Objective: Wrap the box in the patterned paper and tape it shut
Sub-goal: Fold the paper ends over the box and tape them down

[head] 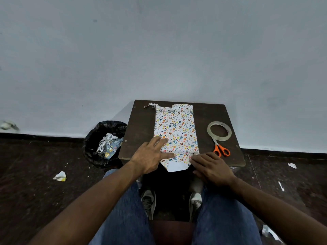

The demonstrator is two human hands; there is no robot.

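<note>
A box wrapped in patterned paper lies flat in the middle of a small dark table. The paper is white with lots of little colored dots and shapes. The end close to the person is folded into a point, and the white back of the paper shows there.

The left hand lies flat on the near left part of the box. Its fingers are straight and spread out, pressing down on the paper. The right hand is at the near right corner of the box. Its fingertips touch the paper fold there. I cannot tell if it pinches anything. The two hands are apart, one on each side of the pointed end.

A roll of clear tape lies on the table to the right of the box. Orange-handled scissors lie just below the tape, near the right hand.

A black trash bin with paper scraps stands on the floor left of the table.
</note>
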